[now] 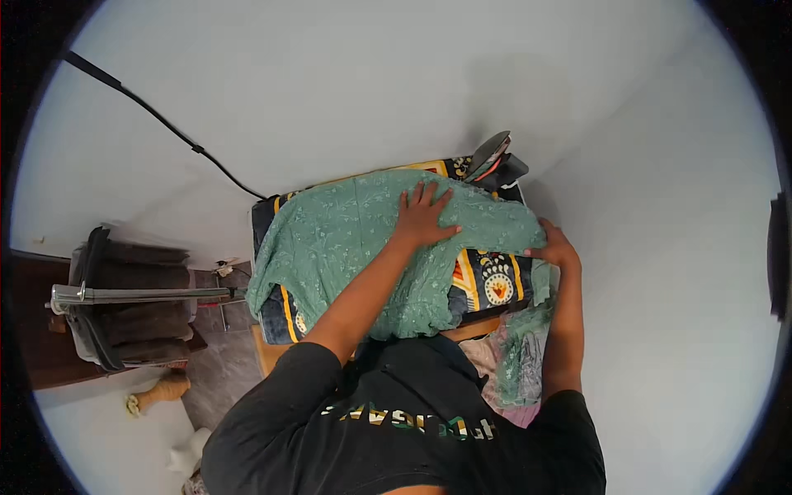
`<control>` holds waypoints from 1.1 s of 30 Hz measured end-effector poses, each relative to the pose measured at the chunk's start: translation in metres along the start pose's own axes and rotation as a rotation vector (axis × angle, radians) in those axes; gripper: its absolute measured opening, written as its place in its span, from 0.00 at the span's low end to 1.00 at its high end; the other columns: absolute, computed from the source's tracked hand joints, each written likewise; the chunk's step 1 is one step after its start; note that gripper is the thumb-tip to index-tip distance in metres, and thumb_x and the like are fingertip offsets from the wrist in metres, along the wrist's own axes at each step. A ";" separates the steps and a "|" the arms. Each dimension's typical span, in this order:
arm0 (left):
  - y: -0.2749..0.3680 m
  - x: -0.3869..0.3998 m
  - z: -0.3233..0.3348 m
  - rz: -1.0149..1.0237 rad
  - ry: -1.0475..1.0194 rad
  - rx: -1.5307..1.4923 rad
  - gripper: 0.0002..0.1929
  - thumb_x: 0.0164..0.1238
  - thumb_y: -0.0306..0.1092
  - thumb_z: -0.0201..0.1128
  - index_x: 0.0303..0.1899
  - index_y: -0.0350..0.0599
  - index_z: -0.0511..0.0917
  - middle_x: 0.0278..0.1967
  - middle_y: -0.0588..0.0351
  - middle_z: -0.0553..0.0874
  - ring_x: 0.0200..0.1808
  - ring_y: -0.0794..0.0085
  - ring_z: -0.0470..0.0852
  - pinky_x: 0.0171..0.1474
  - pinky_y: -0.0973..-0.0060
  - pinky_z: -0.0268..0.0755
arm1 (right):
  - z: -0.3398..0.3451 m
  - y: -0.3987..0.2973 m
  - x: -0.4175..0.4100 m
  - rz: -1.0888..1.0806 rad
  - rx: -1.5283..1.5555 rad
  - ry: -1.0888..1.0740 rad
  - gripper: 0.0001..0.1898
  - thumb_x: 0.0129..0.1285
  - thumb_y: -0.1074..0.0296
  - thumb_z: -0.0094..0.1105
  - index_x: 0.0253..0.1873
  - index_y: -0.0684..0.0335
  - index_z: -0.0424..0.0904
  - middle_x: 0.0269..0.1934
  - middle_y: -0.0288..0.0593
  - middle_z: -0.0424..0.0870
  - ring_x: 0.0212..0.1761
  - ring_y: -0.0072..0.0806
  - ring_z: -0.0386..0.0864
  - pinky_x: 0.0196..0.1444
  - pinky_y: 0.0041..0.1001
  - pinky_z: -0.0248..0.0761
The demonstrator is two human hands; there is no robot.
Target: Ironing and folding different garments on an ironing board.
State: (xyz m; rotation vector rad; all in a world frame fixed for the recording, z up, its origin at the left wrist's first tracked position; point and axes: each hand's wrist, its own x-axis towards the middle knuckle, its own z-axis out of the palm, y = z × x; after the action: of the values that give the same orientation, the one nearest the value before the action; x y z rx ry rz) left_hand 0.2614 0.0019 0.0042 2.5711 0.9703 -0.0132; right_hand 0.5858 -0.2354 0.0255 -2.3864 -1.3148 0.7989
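Note:
A green garment [334, 229] with a pale floral print lies spread over a padded surface covered by a patterned blanket [495, 281]. My left hand [424, 219] rests flat on the garment, fingers spread, holding nothing. At the right end of the narrow part, which looks like a sleeve, my right hand [560, 247] touches the edge. Its thumb sits at the lower corner and a finger at the upper one; whether they grip the cloth is unclear. Behind the sleeve, an iron [492, 161] stands on its heel with the soleplate tilted up.
Pink, grey and green fabrics [516, 365] are heaped below the blanket's right end. A black cable [185, 139] runs from the surface's left corner. Left of it are a chrome pole [148, 296], dark hanging cloth [142, 328] and a tan vase [164, 391]. Walls [371, 80] border the back and right.

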 end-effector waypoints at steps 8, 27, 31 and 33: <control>0.015 0.005 -0.004 -0.079 -0.049 0.017 0.60 0.58 0.79 0.72 0.91 0.68 0.60 0.91 0.46 0.53 0.93 0.41 0.42 0.84 0.19 0.30 | -0.032 -0.041 -0.037 -0.081 -0.031 0.436 0.33 0.62 0.70 0.83 0.72 0.64 0.82 0.61 0.55 0.86 0.66 0.51 0.83 0.66 0.43 0.78; 0.069 -0.020 0.069 0.214 0.246 0.102 0.31 0.94 0.52 0.40 0.92 0.70 0.57 0.94 0.56 0.51 0.94 0.54 0.45 0.92 0.41 0.33 | 0.043 -0.036 0.042 -0.126 0.315 0.663 0.38 0.69 0.48 0.80 0.76 0.65 0.79 0.67 0.57 0.85 0.70 0.53 0.84 0.71 0.46 0.77; 0.063 -0.022 0.063 0.172 0.182 0.095 0.31 0.94 0.55 0.37 0.92 0.71 0.56 0.94 0.57 0.49 0.95 0.54 0.44 0.93 0.43 0.31 | 0.027 -0.112 0.077 -0.108 0.622 0.567 0.37 0.72 0.44 0.80 0.73 0.68 0.80 0.63 0.52 0.88 0.65 0.40 0.85 0.70 0.40 0.77; 0.068 -0.021 0.057 0.166 0.098 0.093 0.32 0.95 0.55 0.36 0.93 0.72 0.53 0.95 0.59 0.47 0.95 0.56 0.41 0.93 0.44 0.29 | 0.027 -0.106 0.095 -0.120 0.711 0.473 0.36 0.74 0.45 0.79 0.72 0.68 0.80 0.61 0.50 0.89 0.62 0.36 0.85 0.68 0.39 0.77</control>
State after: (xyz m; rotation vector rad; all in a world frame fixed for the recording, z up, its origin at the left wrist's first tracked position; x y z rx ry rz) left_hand 0.2960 -0.0792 -0.0213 2.7531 0.8038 0.1166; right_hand 0.5385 -0.0986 0.0262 -1.7560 -0.7923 0.5009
